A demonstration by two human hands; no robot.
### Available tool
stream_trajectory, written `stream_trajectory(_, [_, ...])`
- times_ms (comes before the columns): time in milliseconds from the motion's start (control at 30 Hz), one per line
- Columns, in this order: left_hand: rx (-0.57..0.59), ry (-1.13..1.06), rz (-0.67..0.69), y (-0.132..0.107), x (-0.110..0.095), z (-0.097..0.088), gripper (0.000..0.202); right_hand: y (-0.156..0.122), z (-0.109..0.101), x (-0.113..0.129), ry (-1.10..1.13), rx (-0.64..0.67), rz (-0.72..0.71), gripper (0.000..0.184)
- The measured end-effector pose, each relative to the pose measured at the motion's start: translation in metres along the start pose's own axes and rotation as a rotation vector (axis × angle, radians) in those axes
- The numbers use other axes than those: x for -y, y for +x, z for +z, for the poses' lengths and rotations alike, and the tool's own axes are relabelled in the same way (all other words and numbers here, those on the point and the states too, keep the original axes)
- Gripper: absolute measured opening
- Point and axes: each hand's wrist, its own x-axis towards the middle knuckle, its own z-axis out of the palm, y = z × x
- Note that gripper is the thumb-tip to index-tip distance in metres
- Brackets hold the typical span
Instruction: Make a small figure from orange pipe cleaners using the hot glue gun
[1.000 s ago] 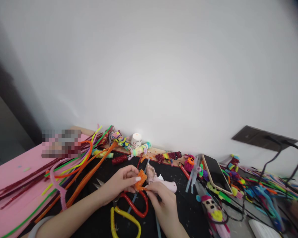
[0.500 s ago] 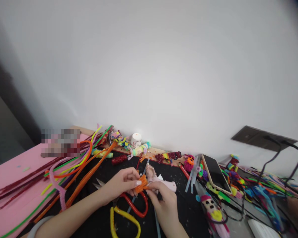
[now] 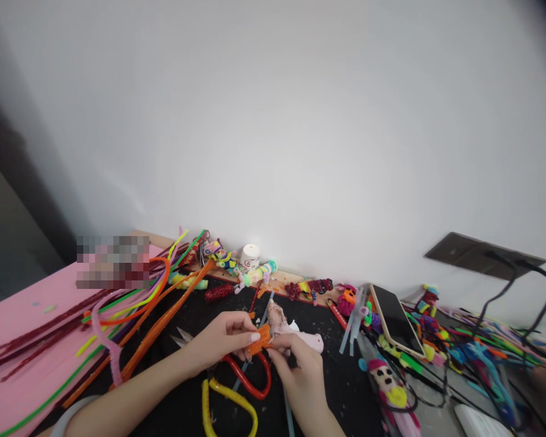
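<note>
My left hand [image 3: 221,341] pinches a folded orange pipe cleaner [image 3: 259,340] between thumb and fingers. My right hand [image 3: 300,371] meets it from the right, its fingertips closed on the same orange piece. Both hands hover low over the black mat [image 3: 337,388]. Just behind them lies a pale pink glue gun [image 3: 295,332]. Under the hands rest a red loop [image 3: 250,376] and a yellow pipe cleaner [image 3: 230,397].
Long pipe cleaners [image 3: 118,315] in several colours fan across a pink board [image 3: 18,303] at the left. A white jar [image 3: 250,256] and small craft figures line the wall. A phone [image 3: 395,318], a fuzzy doll [image 3: 389,382] and cables [image 3: 505,291] crowd the right.
The orange piece has been squeezed flatter and lowered a little between both hands. The hands stay in the same spot.
</note>
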Motion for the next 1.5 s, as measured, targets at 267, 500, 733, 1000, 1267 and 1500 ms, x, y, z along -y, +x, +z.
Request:
stream_trajectory(267, [0.068,0.105,0.070,0.000,0.004,-0.002,0.029,-0.004,0.002,-0.009,-0.002,0.000,0.080,0.009])
stream_trajectory(500, [0.084,0.218,0.098,-0.002,0.000,-0.001,0.033,-0.005,0.002,-0.012,-0.025,0.017,0.171,0.033])
stream_trajectory(733, [0.146,0.318,0.165,-0.005,-0.007,-0.002,0.035,-0.006,0.000,-0.013,-0.003,0.126,0.072,0.043])
stream_trajectory(1000, [0.099,0.213,0.119,-0.005,-0.002,0.001,0.035,-0.002,-0.005,-0.007,-0.018,0.171,0.078,0.035])
stream_trajectory(1267, [0.069,0.033,0.160,-0.006,0.003,0.002,0.028,-0.005,-0.005,-0.007,-0.031,0.126,0.131,0.033])
stream_trajectory(1500, [0.063,0.063,0.174,-0.005,0.004,0.001,0.027,-0.005,-0.004,-0.009,-0.007,0.151,0.133,0.032])
